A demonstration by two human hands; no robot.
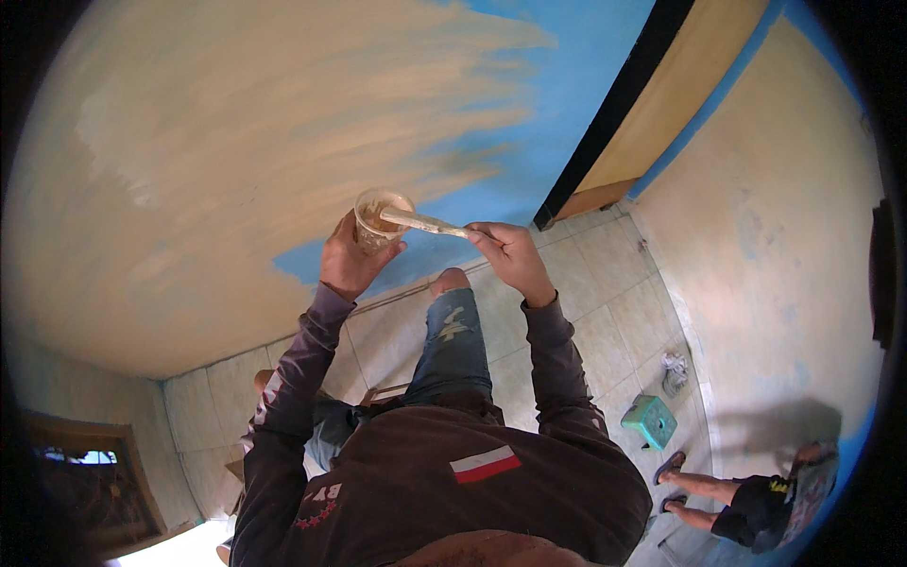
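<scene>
My left hand [351,262] is wrapped round a small see-through plastic cup [381,236] that is smeared inside with beige paint. A paintbrush [430,224], its pale length coated with paint, is pinched by its end in my right hand [515,260]. The brush lies almost level, its far tip over the mouth of the cup; whether it touches the paint I cannot tell. Right in front of both hands stands a wall [283,123], cream paint streaked over blue, with blue still showing toward the right and low down.
A dark-edged door frame [614,113] borders the wall on the right. On the tiled floor [595,274] stand a green stool [649,421] and a crumpled pale bundle [675,374]. Another person [756,501] is at the lower right. A wood-framed opening [90,482] lies at lower left.
</scene>
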